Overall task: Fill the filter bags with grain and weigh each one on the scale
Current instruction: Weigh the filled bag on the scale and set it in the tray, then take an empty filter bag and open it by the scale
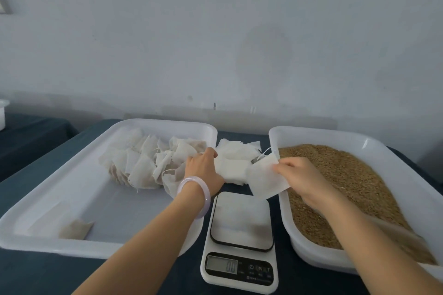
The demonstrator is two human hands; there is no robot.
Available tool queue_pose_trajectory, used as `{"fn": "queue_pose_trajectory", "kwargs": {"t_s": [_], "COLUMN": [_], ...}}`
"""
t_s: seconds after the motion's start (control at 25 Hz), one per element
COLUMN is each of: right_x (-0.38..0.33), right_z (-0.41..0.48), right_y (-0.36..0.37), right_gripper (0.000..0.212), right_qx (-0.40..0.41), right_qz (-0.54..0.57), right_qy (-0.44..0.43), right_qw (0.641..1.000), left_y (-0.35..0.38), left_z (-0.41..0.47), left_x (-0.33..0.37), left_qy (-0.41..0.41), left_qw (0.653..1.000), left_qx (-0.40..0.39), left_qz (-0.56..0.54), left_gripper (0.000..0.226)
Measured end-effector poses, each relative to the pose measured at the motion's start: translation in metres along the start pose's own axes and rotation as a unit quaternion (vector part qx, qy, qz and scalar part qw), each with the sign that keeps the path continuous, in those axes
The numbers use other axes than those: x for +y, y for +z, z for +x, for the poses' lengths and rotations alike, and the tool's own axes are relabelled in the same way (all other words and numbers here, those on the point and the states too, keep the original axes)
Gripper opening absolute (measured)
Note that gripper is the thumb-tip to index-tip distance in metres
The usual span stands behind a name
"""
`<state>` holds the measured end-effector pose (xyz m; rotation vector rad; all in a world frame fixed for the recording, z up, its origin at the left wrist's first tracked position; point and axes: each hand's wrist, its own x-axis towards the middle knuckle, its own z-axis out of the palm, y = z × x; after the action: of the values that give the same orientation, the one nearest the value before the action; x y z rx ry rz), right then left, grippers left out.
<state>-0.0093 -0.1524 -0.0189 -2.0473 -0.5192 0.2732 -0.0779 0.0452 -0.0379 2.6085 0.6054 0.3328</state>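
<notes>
White plastic trays (100,199) flanked the scale (239,220), leaving a narrow gap. The right hand (304,179) pinched a bag (266,179) there; the left hand (203,167) touched the stack (232,165), grip hidden.

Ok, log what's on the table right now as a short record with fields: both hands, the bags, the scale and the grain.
left hand: rests on the stack of empty bags behind the scale
right hand: pinches one empty filter bag over the right tray's inner rim
scale: platform bare, display shows zero
grain: fills the right tray
filled bags: heaped in the left tray
lone filled bag: apart, near that tray's front corner
</notes>
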Motion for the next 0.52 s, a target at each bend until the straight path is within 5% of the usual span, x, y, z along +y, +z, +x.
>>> {"fn": "queue_pose_trajectory", "kwargs": {"t_s": [0.52], "right_x": [0.0063], "right_z": [-0.0048], "right_y": [0.0111], "right_gripper": [0.022], "right_qx": [-0.051], "right_qz": [0.173], "right_qy": [-0.043], "right_qw": [0.983], "left_y": [-0.0021], "left_z": [-0.0050], "left_x": [-0.0013], "left_qy": [0.036], "left_qw": [0.999], "left_qx": [0.015], "left_qz": [-0.008], "left_gripper": [0.040]}}
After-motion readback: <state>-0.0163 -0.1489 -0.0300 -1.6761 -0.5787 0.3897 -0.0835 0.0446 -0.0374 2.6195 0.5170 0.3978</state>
